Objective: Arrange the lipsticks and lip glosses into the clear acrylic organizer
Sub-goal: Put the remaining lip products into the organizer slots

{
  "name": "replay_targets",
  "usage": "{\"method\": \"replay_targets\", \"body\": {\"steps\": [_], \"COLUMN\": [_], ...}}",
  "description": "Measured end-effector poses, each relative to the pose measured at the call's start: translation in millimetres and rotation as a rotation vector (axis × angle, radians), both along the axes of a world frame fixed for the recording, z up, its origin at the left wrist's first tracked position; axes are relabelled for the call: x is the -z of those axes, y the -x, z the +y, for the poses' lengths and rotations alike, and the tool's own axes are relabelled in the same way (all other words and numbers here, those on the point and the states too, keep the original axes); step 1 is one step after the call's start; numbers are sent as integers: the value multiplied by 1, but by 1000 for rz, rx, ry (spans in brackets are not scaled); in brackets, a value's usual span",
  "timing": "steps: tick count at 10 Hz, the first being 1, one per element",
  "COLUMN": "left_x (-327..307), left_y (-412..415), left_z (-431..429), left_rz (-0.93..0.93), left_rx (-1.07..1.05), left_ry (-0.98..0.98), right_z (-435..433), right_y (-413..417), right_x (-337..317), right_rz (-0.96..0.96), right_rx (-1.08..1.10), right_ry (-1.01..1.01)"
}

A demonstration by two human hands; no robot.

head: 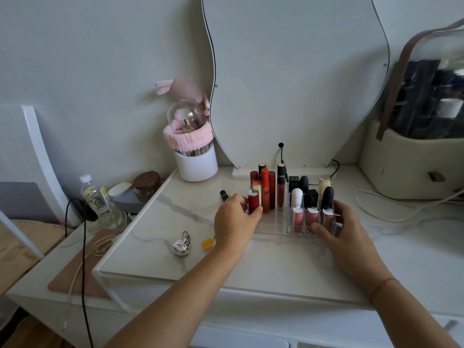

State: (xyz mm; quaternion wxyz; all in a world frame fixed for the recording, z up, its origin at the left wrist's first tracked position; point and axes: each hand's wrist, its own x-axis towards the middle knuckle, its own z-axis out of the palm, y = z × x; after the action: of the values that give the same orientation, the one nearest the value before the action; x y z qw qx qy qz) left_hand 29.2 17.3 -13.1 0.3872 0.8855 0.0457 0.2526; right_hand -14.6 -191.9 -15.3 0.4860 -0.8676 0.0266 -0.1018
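A clear acrylic organizer (275,226) stands on the marble top, holding several red, pink and black lipsticks and lip glosses upright. My left hand (234,222) is at its left end, fingers closed around a red lipstick with a silver cap (253,200) standing in the front left slot. My right hand (336,228) grips the organizer's front right corner, beside three pink glosses (312,217). A dark lipstick (224,195) lies on the table just left of the organizer, behind my left hand.
A silver keychain (181,246) and a small yellow item (208,243) lie near my left wrist. A white brush holder (195,162) stands at the back left, a mirror (296,79) behind, a beige case (411,167) at right. Cables trail on both sides.
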Motion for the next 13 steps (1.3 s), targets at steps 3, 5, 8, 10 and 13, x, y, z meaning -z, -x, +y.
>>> {"method": "replay_targets", "body": {"steps": [3,5,8,10,13], "left_x": [1,2,2,-3,-37], "left_y": [2,3,5,3,10], "left_z": [-3,-5,-8,-8,-6], "left_rz": [-25,-55,-113,-155,-290], "left_rx": [-41,-70,-56,-33,135], "left_ry": [-17,9,-6,10,214], "right_z": [0,0,0,-1,0], "right_y": [0,1,1,0,-1], "right_x": [-1,-1,-1,0,1], "right_rz": [9,6,-3,-7,-23], "right_rx": [4,0,-6,-10,-4], "right_ry": [-1,-1,-10,-16,-19]}}
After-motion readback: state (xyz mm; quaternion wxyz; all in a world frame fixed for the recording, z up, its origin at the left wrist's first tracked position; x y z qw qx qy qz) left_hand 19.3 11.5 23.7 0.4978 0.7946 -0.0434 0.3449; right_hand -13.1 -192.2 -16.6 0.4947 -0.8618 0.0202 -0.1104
